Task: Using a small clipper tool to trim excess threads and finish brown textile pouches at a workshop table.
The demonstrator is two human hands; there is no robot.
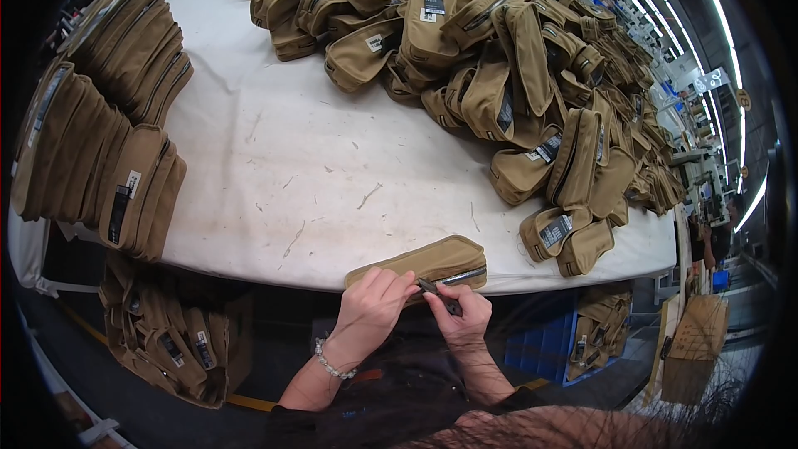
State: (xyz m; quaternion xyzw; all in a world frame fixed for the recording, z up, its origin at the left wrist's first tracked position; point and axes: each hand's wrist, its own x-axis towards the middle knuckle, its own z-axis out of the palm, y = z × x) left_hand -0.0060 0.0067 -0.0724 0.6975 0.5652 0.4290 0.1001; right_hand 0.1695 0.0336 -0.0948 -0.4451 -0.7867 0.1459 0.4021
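A tan fabric pouch (428, 259) with a dark zipper lies at the near edge of the table, in front of me. My left hand (376, 309), with a beaded bracelet at the wrist, is closed on the pouch's near side, its fingertips pinched together. Beside it, my right hand (462, 313) is closed around small black thread snips (444, 296), whose tip points at my left fingertips. The snips' blades meet the pouch's near side by the zipper. Whether a thread lies between my left fingertips is too small to tell.
A large heap of tan pouches (465, 41) covers the far and right parts of the white-covered table (249, 141). Stacked pouches (75, 141) stand along the left. Below the table are a carton of pouches (170, 333) at left and a blue crate (542, 341) at right.
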